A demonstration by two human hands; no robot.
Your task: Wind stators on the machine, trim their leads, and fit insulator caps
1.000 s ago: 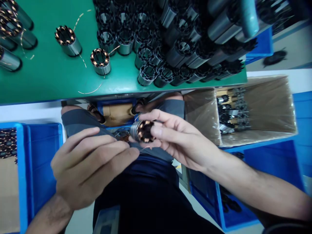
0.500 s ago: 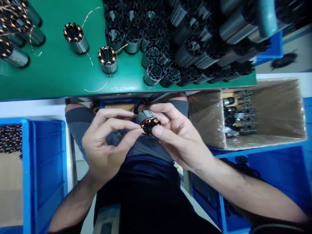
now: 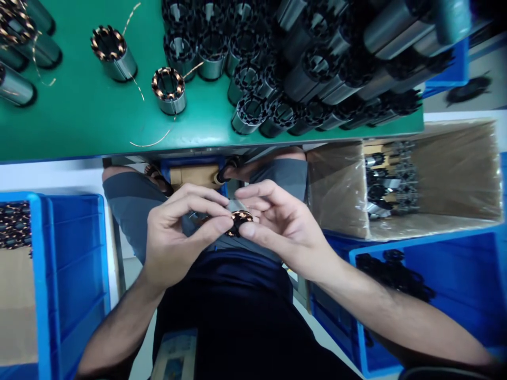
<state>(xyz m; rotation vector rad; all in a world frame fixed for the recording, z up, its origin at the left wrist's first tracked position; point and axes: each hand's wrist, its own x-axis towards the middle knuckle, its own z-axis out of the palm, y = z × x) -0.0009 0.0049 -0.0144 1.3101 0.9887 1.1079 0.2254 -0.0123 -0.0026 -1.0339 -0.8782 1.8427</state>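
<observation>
Over my lap, both hands hold one small motor stator (image 3: 238, 217), a grey metal cylinder with copper windings at its end. My right hand (image 3: 285, 227) wraps its fingers around the stator's body from the right. My left hand (image 3: 180, 237) pinches at the stator's copper end with thumb and forefinger. Most of the stator's body is hidden behind the fingers.
A green table (image 3: 87, 116) lies ahead with two wound stators (image 3: 169, 89) standing on it, loose copper wire (image 3: 150, 141), and a dense cluster of unwound black-and-grey stators (image 3: 301, 63). A cardboard box (image 3: 447, 174) with parts stands at right, blue bins (image 3: 71, 274) on both sides.
My left hand came up from below and closed its fingertips on the stator's copper end. The stator sank slightly lower between both hands.
</observation>
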